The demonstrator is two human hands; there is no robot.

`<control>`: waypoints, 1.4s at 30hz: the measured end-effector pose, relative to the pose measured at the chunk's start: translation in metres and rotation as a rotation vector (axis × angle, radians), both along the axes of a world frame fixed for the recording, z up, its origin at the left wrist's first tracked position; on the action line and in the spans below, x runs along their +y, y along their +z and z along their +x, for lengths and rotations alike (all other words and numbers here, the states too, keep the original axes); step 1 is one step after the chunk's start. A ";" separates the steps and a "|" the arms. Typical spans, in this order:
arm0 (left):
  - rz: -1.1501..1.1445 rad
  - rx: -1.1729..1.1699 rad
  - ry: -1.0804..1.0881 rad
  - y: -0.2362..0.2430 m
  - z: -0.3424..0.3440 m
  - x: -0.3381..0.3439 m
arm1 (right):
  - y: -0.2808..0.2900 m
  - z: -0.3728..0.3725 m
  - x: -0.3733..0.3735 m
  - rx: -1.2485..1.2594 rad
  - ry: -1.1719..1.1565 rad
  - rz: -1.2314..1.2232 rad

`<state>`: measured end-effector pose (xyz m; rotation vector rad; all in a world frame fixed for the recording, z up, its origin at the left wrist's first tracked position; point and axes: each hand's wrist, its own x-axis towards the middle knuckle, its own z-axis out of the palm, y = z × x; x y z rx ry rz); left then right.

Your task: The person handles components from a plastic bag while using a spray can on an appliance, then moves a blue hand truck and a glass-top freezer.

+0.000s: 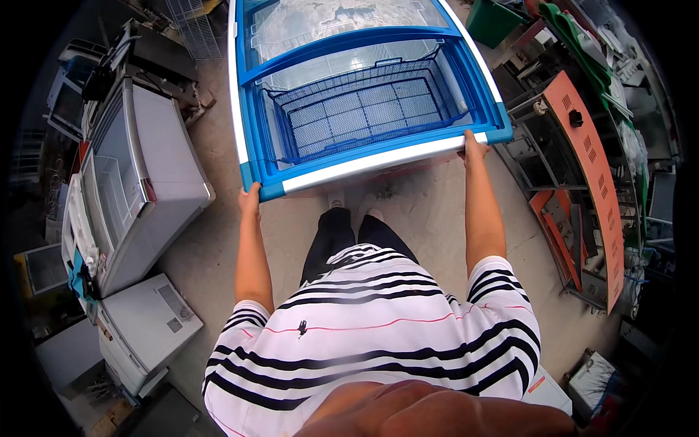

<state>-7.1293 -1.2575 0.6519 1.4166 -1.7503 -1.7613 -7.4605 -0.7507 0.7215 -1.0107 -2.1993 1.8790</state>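
In front of me stands a chest freezer (378, 154) with a blue top frame and a white front edge. My left hand (250, 199) is closed round its near left corner, and my right hand (475, 148) grips the same edge near the right corner. Both arms reach out nearly straight. Inside the freezer's near end sits a blue wire basket (364, 109). A curved glass lid (342, 18) with a blue frame covers the far part. The undersides of both grips are partly hidden.
On the left stand a white glass-topped freezer (156, 146) and a smaller white chest unit (149, 328). To the right an orange panelled metal frame (582, 182) leans among piled scrap. A green bin (497, 22) stands at the far right. Bare concrete floor (211, 255) lies around my feet.
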 end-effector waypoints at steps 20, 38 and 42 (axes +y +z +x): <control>-0.133 0.103 0.413 0.014 0.052 -0.006 | 0.072 0.142 -0.057 -0.012 0.716 0.134; -0.097 0.020 0.410 0.030 0.098 -0.134 | 0.081 0.210 -0.112 -0.072 0.205 -0.206; -0.075 0.142 0.296 0.010 0.056 -0.146 | 0.069 0.196 -0.105 -0.015 0.030 -0.204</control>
